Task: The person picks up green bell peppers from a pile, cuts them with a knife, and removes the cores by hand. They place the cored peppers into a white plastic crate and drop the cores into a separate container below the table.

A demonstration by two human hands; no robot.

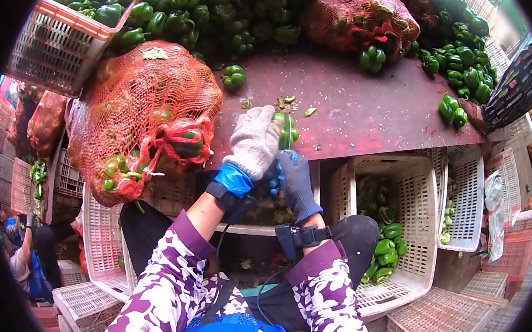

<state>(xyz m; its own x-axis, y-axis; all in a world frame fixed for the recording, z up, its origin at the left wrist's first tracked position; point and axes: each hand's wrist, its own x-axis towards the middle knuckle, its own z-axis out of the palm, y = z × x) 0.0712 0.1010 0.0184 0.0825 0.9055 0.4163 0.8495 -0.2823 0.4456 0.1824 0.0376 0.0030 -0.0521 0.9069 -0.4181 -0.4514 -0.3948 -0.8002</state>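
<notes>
My left hand (255, 140), in a whitish knit glove, is closed on the side of a green bell pepper (294, 135) at the near edge of the reddish table (342, 110). In my right hand (300, 185), in a grey-blue glove, is a knife (289, 131) with a blue handle. Its narrow blade points away from me and lies against the pepper. Small green trimmings (310, 112) lie just beyond my hands. The pepper's left side is hidden by my left glove.
A red mesh sack of peppers (151, 98) stands left, another mesh sack (360, 19) at the back. Piled bell peppers (226, 23) cover the far side. A crate (423, 236) with peppers sits by my right knee. Another person's sleeve (521, 84) shows right.
</notes>
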